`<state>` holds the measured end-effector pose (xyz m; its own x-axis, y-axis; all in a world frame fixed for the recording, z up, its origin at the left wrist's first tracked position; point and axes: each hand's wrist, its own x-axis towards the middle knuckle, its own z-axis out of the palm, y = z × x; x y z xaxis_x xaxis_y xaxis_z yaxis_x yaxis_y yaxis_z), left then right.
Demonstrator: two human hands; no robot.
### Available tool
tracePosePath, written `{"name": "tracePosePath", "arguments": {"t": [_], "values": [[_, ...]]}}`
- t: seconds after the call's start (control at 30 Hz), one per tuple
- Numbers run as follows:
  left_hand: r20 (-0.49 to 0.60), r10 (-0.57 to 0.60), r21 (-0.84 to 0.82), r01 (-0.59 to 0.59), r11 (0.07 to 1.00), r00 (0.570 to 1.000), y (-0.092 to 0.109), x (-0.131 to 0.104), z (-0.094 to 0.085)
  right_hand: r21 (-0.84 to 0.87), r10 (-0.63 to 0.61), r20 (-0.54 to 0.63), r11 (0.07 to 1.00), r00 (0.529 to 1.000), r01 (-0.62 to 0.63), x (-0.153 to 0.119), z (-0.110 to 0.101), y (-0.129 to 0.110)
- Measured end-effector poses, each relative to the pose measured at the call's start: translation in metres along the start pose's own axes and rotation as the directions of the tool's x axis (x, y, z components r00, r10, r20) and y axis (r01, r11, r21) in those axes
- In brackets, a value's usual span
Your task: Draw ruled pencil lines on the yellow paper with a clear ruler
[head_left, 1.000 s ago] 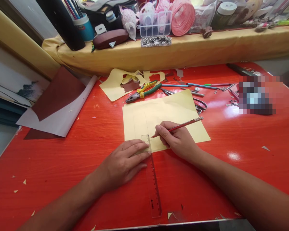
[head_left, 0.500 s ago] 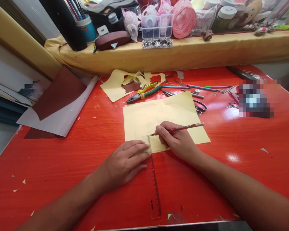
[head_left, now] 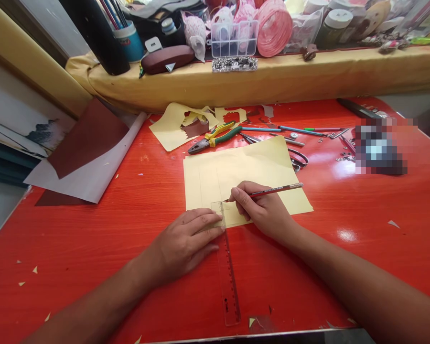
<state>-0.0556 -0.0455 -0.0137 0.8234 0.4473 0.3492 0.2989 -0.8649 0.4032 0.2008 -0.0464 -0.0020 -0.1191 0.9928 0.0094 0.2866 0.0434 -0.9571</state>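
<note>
A clear plastic ruler [head_left: 229, 277] lies lengthwise, its far end over a yellow paper sheet [head_left: 243, 167] and the rest across the red table. My left hand [head_left: 189, 239] holds the ruler down, its fingertips pressed on the far part. In the pinched fingers of my right hand [head_left: 258, 205] is a dark red pencil [head_left: 275, 189]. The pencil's tip meets the paper beside the ruler's far end. Thin drawn lines run over the left half of the sheet. The undersides of my left fingers are hidden.
Behind the paper lie green-and-yellow pliers [head_left: 215, 138], cut yellow scraps [head_left: 168, 126], pens [head_left: 301, 131] and small metal rings. Brown sheet material [head_left: 89, 138] rests at the left. A cloth-covered ledge [head_left: 236, 86] with containers borders the table's back. A blurred-out patch [head_left: 380, 148] is at the right.
The pencil's back end has shifted very slightly to the left, with its tip staying by the ruler's end. My left hand, the ruler and the paper look unmoved.
</note>
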Motion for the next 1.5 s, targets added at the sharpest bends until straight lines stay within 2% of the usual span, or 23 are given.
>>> {"name": "tracePosePath", "arguments": {"t": [1.5], "values": [[-0.008,-0.007,0.001,0.007,1.0,1.0,0.0,-0.0004,0.0002,-0.064,0.004,0.001,0.998,1.0,-0.004,-0.0005,0.0013,-0.0016]]}}
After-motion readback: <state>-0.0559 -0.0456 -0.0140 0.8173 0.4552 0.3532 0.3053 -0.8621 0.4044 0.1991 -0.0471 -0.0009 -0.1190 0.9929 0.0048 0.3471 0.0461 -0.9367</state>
